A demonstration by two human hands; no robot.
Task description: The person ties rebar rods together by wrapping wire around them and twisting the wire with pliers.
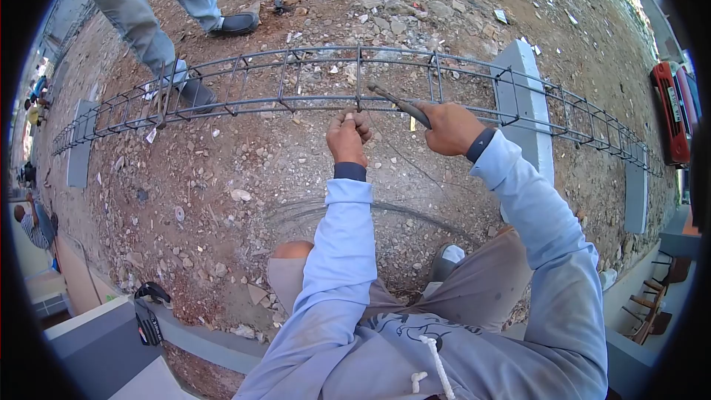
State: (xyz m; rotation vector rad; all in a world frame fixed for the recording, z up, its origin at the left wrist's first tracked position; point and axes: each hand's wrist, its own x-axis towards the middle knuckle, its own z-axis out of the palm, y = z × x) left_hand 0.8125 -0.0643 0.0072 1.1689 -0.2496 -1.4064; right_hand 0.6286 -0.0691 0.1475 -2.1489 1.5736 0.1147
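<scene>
A long cage of steel rebar (pixel 320 98) with square stirrups stretches across in front of me. My right hand (pixel 450 129) is closed around the handles of dark pincers (pixel 406 107). Their head lies over the cage's near bar, close to a stirrup. Just below that bar, my left hand (pixel 347 138) is closed in a pinch, fingertips up against the steel. Whatever sits between those fingertips is too small to make out. A thin wire (pixel 406 158) trails from near the fingers down to the right.
Pale blocks (pixel 522 96) prop up the cage. Loose wires (pixel 415 215) lie on the stony ground before my knees. Another person's jeans (pixel 132 11) and dark shoes (pixel 235 24) stand at the cage's far left. A red vehicle (pixel 670 115) and wooden chairs (pixel 652 296) are at right.
</scene>
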